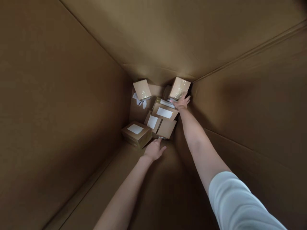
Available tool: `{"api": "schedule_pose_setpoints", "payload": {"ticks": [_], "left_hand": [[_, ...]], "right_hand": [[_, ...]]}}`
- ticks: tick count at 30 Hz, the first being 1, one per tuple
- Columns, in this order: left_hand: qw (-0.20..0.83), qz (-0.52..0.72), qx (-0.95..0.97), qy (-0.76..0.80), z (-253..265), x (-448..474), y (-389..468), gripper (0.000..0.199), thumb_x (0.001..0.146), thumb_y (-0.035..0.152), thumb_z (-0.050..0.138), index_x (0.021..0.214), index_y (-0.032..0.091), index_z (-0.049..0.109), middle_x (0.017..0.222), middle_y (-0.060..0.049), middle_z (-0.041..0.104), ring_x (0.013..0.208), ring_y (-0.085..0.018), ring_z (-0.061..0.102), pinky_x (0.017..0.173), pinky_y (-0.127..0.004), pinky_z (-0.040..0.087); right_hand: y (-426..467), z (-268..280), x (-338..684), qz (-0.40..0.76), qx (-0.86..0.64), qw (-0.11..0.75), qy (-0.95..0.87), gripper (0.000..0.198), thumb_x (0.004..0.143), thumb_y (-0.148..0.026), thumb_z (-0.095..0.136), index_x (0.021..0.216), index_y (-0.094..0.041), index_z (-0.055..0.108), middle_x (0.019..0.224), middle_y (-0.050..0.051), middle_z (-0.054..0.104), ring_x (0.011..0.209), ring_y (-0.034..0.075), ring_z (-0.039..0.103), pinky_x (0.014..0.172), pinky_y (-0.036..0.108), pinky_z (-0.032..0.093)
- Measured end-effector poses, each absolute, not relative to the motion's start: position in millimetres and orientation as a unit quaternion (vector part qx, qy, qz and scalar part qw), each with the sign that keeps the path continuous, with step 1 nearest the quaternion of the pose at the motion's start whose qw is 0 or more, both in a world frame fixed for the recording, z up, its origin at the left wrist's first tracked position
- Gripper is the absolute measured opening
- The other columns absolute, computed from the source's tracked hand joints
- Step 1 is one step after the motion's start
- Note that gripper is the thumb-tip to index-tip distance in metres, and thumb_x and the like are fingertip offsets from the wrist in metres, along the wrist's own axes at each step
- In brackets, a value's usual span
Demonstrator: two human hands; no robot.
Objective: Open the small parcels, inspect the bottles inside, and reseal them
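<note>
I look down into a deep cardboard container whose bottom holds several small brown boxes. My right hand (181, 102) reaches far in and grips the lower edge of a tilted small box wrapped in clear film (179, 88) near the far right corner. My left hand (154, 149) rests with fingers loosely spread, touching the near edge of a plain box (166, 128) in the middle pile. Beside it lie a labelled box (136, 133) and two more boxes with white labels (164, 111). Another tilted box (142, 89) leans at the far left.
Tall brown cardboard walls (59, 105) close in on all sides, with a fold crease along the right wall (251, 143). The container floor (153, 185) shows bare between my arms. A white sleeve (235, 201) covers my right upper arm.
</note>
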State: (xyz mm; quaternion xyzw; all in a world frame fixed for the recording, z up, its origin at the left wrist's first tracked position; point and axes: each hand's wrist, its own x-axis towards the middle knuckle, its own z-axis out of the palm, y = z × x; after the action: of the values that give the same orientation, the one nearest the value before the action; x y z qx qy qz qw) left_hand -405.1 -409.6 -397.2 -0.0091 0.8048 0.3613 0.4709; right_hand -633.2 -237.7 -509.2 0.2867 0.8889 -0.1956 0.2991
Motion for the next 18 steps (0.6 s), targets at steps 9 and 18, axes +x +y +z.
{"api": "schedule_pose_setpoints", "payload": {"ticks": [9, 18], "left_hand": [[0.486, 0.398, -0.071, 0.775, -428.5, -388.4, -406.7, 0.058, 0.087, 0.043, 0.049, 0.136, 0.012, 0.047, 0.135, -0.018, 0.055, 0.126, -0.029, 0.052, 0.107, -0.038, 0.04], [0.44, 0.427, -0.092, 0.785, -456.3, -416.2, -408.1, 0.06, 0.086, 0.041, 0.055, 0.134, 0.007, 0.048, 0.133, -0.022, 0.055, 0.127, -0.032, 0.05, 0.11, -0.041, 0.038]], "right_hand": [[-256.0, -553.6, -670.2, -0.173, 0.337, 0.277, 0.883, 0.127, 0.074, -0.056, 0.066, 0.145, -0.006, -0.027, 0.146, 0.033, -0.033, 0.141, 0.05, -0.009, 0.107, 0.063, 0.019], [-189.7, -516.1, -630.5, -0.219, 0.227, 0.199, 0.928, 0.109, 0.076, -0.056, 0.061, 0.153, -0.02, -0.008, 0.155, 0.021, 0.016, 0.139, 0.035, 0.03, 0.109, 0.054, 0.028]]}}
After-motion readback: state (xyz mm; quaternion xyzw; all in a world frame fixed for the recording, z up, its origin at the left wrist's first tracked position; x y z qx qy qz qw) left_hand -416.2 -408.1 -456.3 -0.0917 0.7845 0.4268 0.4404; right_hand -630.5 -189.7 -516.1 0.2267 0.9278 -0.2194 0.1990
